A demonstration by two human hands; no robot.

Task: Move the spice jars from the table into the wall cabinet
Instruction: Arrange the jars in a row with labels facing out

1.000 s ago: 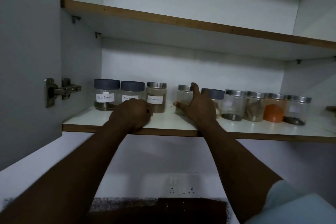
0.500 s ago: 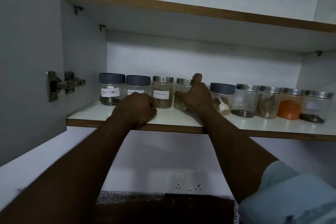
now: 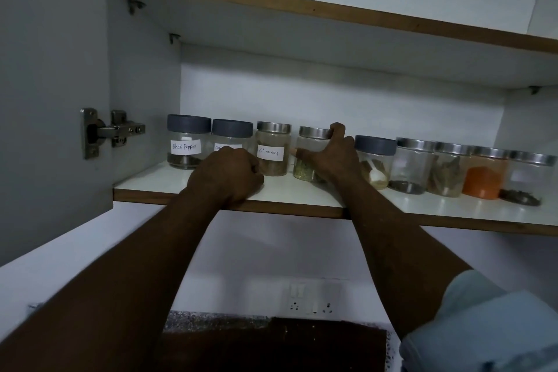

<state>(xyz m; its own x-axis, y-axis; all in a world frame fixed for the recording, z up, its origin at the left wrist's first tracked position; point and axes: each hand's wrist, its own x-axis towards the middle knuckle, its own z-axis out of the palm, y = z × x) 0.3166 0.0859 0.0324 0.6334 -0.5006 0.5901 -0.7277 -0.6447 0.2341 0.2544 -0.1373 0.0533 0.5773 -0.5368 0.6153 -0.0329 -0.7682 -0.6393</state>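
Nine jars line the shelf [image 3: 302,193]. The right hand [image 3: 330,157] has its grip around the herb jar [image 3: 308,154] — nudge it gently back beside the cinnamon jar [image 3: 272,149]. The left hand [image 3: 229,174] rests fisted, holding nothing.

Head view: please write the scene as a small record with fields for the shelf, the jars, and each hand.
shelf: white cabinet shelf with brown wooden edge, nine jars in one row
labelled jars: clear jar with grey lid marked Black Pepper; clear jar with metal lid marked Cinnamon
rightmost colour: clear jar of orange powder
right hand: grips the clear metal-lidded jar of green flakes, fourth from left
left hand: closed fist resting on the shelf edge, holding nothing visible
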